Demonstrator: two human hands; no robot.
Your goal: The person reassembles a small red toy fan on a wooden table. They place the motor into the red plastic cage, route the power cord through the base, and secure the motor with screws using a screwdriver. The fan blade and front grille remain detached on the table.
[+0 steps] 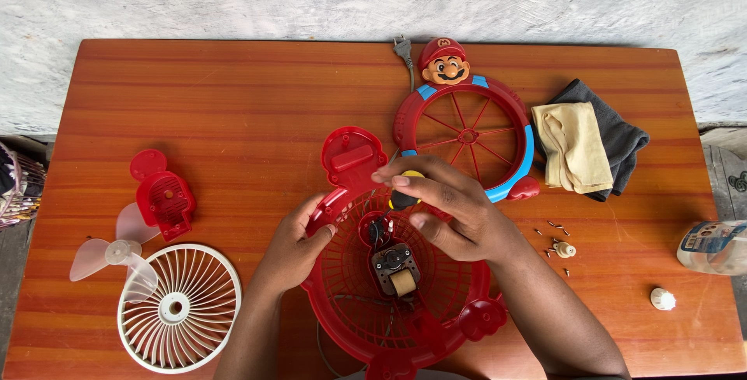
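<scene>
A red round fan grille shell (354,314) lies on the wooden table (249,100) near its front edge, with a small motor (395,269) exposed at its middle. My left hand (294,244) grips the shell's upper left rim. My right hand (447,209) is above the motor, closed on a screwdriver with a yellow and black handle (405,193), its tip pointing down toward the motor. A red plastic cover (352,156) lies just beyond the shell.
A red and blue cartoon-figure fan front (467,135) with a plug (402,47) sits behind. Cloths (587,147) lie at right, loose screws (554,232) and white knobs (662,299) nearby. At left are a white grille (180,308), a clear fan blade (109,254) and a red housing (163,197).
</scene>
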